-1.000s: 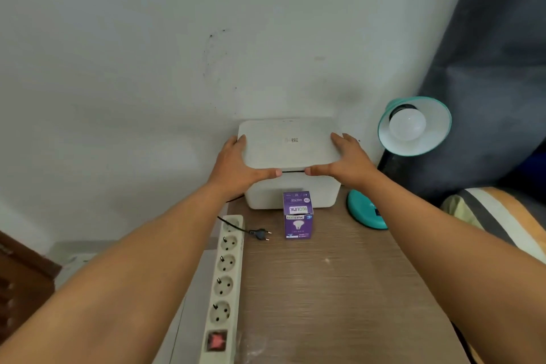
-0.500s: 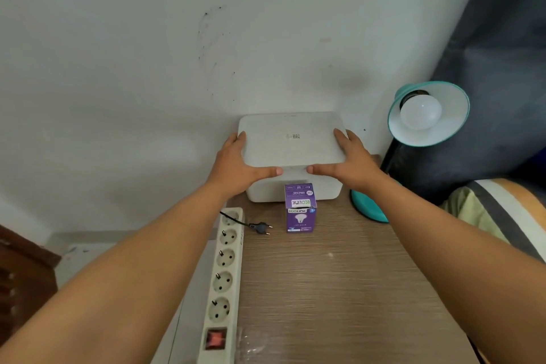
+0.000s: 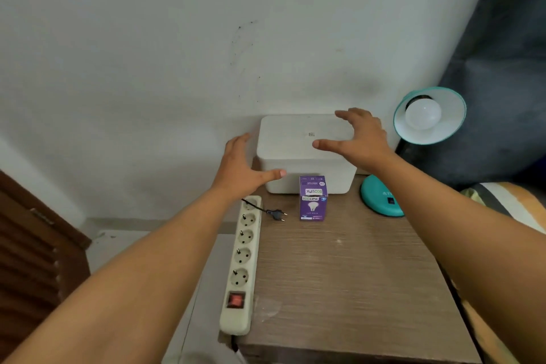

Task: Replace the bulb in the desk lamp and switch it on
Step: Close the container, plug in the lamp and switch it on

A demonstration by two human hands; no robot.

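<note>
A teal desk lamp stands at the table's right rear, its shade (image 3: pixel 430 115) facing me with a white bulb (image 3: pixel 423 114) in the socket and its round base (image 3: pixel 381 196) on the wood. A purple bulb box (image 3: pixel 312 197) stands upright in front of a white lidded box (image 3: pixel 305 154). The lamp's black plug (image 3: pixel 276 213) lies loose beside a white power strip (image 3: pixel 243 263). My left hand (image 3: pixel 242 167) hovers open by the white box's left side. My right hand (image 3: pixel 362 137) is open above its lid, fingers spread, holding nothing.
The wooden table (image 3: pixel 348 281) sits against a white wall. The power strip lies along the table's left edge with a red switch (image 3: pixel 235 300). A dark curtain (image 3: pixel 502 74) hangs at the right, striped bedding (image 3: pixel 508 204) below it. Brown wooden furniture (image 3: pixel 32 260) stands at the left.
Both hands have let go of the white box: the left moved off to its left side, the right lifted above the lid. The box has not moved.
</note>
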